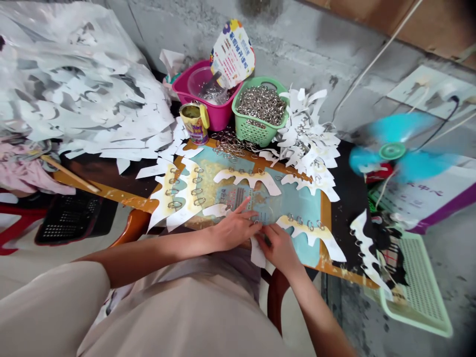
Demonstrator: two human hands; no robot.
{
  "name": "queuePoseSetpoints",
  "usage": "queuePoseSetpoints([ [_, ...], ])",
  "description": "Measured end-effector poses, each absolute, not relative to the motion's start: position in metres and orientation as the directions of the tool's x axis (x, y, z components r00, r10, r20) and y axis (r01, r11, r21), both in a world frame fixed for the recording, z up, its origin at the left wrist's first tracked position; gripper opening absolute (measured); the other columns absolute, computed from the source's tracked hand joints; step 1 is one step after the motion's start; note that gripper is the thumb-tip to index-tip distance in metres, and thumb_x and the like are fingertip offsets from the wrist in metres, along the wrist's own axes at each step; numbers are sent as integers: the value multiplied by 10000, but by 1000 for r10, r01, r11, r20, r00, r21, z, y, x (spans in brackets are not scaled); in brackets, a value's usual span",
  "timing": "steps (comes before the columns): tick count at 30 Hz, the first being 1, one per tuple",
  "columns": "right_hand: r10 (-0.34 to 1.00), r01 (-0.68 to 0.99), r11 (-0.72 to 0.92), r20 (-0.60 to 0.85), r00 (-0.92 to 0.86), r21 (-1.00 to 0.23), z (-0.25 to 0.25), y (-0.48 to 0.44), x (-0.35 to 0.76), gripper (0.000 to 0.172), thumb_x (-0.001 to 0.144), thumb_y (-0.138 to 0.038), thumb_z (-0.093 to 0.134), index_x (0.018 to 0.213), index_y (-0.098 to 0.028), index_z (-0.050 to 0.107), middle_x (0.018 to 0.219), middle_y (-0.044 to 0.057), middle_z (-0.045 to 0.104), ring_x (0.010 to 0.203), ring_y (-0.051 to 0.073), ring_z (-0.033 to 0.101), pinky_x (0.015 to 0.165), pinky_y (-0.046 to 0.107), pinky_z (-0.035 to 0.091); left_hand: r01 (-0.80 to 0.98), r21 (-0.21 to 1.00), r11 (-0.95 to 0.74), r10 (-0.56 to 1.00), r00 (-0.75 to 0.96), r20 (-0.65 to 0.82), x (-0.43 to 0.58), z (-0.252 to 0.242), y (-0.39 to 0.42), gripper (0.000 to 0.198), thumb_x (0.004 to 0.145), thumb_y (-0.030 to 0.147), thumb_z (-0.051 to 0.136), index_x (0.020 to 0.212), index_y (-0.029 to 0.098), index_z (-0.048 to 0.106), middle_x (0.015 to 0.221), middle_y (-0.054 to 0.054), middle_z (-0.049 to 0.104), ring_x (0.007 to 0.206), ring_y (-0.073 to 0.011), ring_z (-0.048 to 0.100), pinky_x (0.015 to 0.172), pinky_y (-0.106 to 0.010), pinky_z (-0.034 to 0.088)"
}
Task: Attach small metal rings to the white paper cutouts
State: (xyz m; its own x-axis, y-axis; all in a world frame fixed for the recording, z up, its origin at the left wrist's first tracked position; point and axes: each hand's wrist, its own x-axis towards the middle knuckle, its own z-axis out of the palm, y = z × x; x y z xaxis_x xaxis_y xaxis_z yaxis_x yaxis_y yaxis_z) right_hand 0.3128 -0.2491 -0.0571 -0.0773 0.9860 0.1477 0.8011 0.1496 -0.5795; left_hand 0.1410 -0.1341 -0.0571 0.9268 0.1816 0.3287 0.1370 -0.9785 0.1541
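White paper cutout sits at 12 o'clock just below both hands, on a wood-framed board. The left hand is part open with its index finger extended, and the right hand curls down beside it; whether either has hold of the cutout cannot be told. Ringed cutouts lie on the board at 1 and 11 o'clock; farther out, a green plastic basket of metal rings stands at 12 o'clock, and a blue fan at 2 o'clock.
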Motion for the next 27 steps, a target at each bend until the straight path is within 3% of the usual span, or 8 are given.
queuePoseSetpoints([
  [5,982,846,170,161,-101,-505,-60,-249,312,134,964,-247,535,932,-193,653,842,61,628,848,209,590,743,306,470,99,155,-983,154,903,402,138,-70,-129,187,908,68,534,810,189,637,681,4,654,1120,-204,615,1224,-568,142],
  [10,962,945,229,205,-183,-232,-66,-253,306,188,975,-194,486,872,-159,640,796,67,595,823,213,557,677,296,410,153,243,-958,249,864,437,136,-75,-132,217,896,46,497,865,196,651,691,10,655,1107,-171,624,1240,-524,71],
  [12,955,955,238,224,-196,-175,-67,-253,306,189,972,-177,478,854,-155,624,784,67,587,811,214,552,665,297,394,140,266,-954,247,870,428,135,-72,-134,193,897,70,500,889,189,651,720,-7,670,1140,-185,611,1240,-523,53],
  [19,956,951,244,213,-202,-189,-63,-247,312,175,988,-186,449,893,-160,593,830,71,603,816,206,569,667,289,389,150,315,-937,266,891,369,137,-65,-135,100,902,179,562,898,179,662,757,-36,688,1158,-241,604,1221,-591,33],
  [27,942,934,317,167,-290,-166,-62,-242,325,158,986,-176,445,961,-163,601,853,67,605,792,201,573,633,296,388,117,128,-985,160,893,421,139,-74,-132,198,905,60,541,810,196,648,676,0,636,1173,-226,607,1209,-581,166],
])
